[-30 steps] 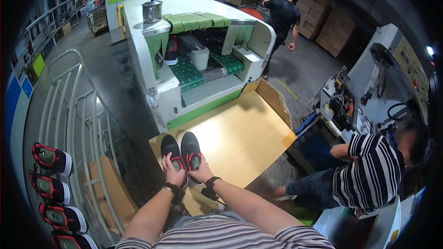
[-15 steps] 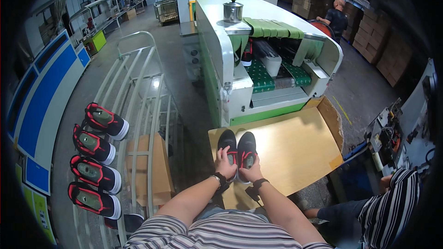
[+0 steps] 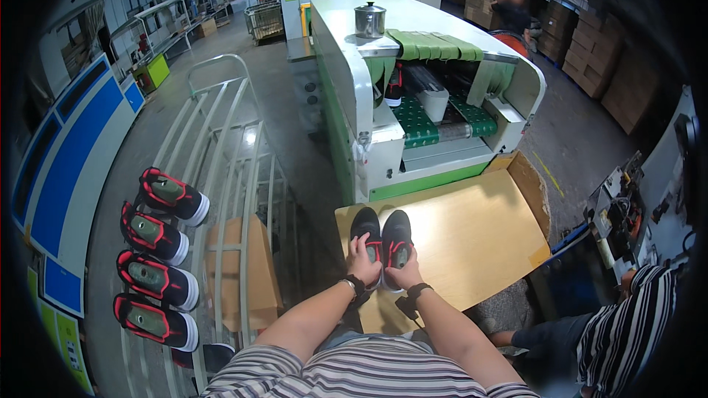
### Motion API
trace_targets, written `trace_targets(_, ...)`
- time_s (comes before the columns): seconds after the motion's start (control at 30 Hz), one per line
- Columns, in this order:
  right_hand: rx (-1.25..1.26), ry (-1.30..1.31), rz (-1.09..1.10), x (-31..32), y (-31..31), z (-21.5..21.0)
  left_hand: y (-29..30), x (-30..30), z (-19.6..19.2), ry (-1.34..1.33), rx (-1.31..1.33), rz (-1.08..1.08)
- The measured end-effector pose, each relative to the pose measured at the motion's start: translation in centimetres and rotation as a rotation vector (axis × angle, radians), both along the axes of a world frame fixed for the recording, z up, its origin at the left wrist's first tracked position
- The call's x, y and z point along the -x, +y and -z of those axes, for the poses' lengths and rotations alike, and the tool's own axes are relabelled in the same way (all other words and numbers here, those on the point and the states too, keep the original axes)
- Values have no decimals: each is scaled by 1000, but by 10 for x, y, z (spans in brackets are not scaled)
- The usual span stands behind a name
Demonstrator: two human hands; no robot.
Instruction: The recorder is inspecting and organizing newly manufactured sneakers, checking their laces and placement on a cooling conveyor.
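Two black sneakers with red trim stand side by side over the near left part of a tan board, toes pointing away from me. My left hand (image 3: 362, 260) grips the left sneaker (image 3: 365, 222), its fingers lying over the upper. Around the heel end of the right sneaker (image 3: 397, 230) my right hand (image 3: 403, 271) is closed, thumb near the opening. Something green-grey fills both shoe openings. The soles are mostly hidden from above.
On a metal rack (image 3: 193, 133) at left sit several matching sneakers (image 3: 157, 276). Ahead stands a conveyor machine (image 3: 354, 96) with a green belt (image 3: 420, 127), a shoe at its mouth and a metal pot (image 3: 370, 21) on top. The tan board (image 3: 472, 228) lies before it. A striped-shirted person (image 3: 627, 332) is at right.
Both hands keep their hold on the sneakers, nearly still. The view has shifted slightly. The distant person at the upper right has changed posture.
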State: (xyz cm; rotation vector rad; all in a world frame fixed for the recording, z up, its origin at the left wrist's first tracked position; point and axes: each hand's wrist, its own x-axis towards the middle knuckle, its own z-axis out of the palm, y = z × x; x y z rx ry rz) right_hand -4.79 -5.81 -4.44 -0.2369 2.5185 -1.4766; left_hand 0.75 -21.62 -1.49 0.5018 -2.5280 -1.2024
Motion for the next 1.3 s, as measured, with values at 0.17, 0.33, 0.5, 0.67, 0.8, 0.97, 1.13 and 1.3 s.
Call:
trace_targets(0.17,-61,-41,35,-1,0,-1,-1,1,3,-10,-35,13)
trace_targets(0.33,-43,-20,20,-2,0,-2,-1,3,6,11,-41,18)
trace_targets(0.5,-94,-60,11,-1,0,-3,-1,3,6,28,-68,33)
trace_targets(0.67,-99,-77,-2,-1,0,-3,-1,1,0,37,-75,40)
trace_targets(0.8,-95,-67,4,-1,0,-2,-1,0,-2,31,-107,59)
trace_targets(0.97,-80,-53,-1,-2,0,-5,-2,1,2,43,-86,66)
trace_targets(1.13,-172,-114,31,-4,0,-12,-2,2,4,28,-84,66)
trace_targets(1.3,-129,-96,9,-5,-1,-16,-2,1,3,54,-100,72)
